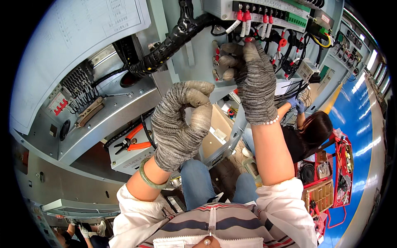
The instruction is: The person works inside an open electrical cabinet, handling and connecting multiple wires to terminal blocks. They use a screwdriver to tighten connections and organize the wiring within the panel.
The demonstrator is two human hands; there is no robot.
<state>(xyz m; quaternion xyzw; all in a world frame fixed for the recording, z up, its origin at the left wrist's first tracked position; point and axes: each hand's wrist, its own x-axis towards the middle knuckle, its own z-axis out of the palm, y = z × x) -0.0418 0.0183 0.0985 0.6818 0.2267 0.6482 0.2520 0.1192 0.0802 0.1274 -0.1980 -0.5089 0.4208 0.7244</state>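
Note:
Both hands wear grey knitted gloves with pale fingertips. My left hand (182,120) is raised in the middle, its fingers and thumb curled together into a ring; anything between the fingertips is hidden. My right hand (257,84) reaches up under a white terminal unit (221,9). Its index fingertip meets a small red part (249,39), and the other fingers curl inward; what they grip, if anything, does not show. White wires with red sleeves (247,24) run down from the unit's terminals, just above that hand. Left of its fingers, red-marked bolts (216,56) stand on the panel.
A black-wrapped cable bundle (165,45) crosses the upper left, beside a printed drawing sheet (120,18). Orange-handled pliers (134,138) lie on a white box (130,159). A wrench (119,94) rests on a ledge. At right, another person (308,136) works near a red tool cart (341,173).

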